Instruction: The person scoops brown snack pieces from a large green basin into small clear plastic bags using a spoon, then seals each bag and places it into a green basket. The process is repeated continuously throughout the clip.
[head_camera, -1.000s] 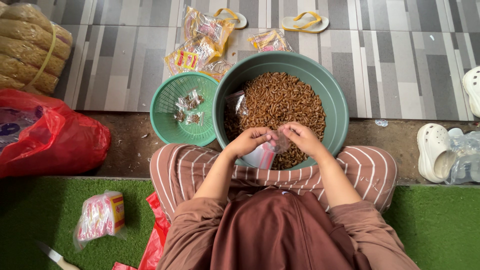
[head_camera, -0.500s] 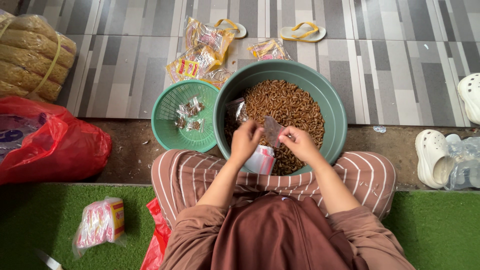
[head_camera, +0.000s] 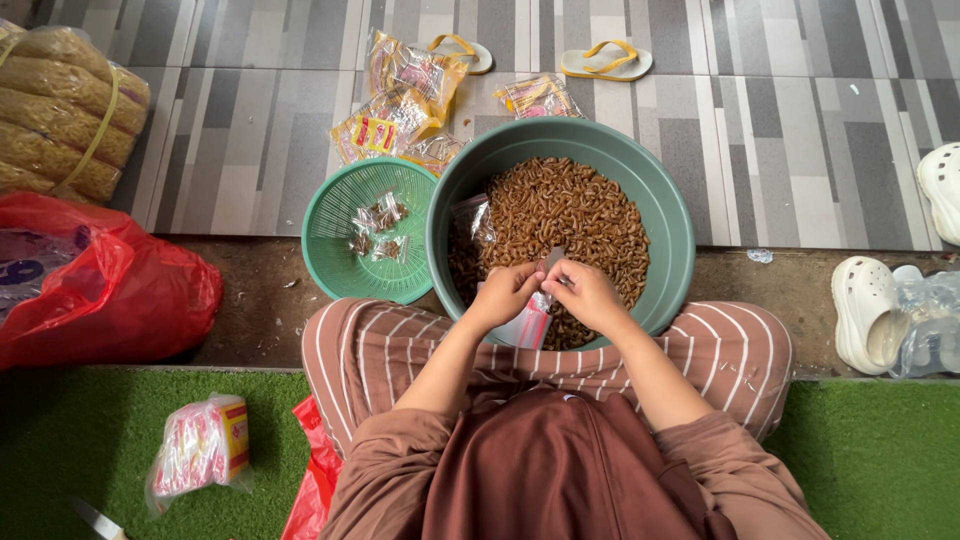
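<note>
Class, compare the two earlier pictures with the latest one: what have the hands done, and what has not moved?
Both hands, left hand and right hand, keep hold of the small clear packet and have drawn close together again over the large green basin. The small green basket and the red bag stayed put.

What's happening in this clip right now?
A seated person holds a small clear plastic bag with both the left hand and right hand, over a large green basin of brown snack pieces. Beside the basin, a green basket holds a few small filled packets. Empty wrappers lie on the tiled floor behind.
</note>
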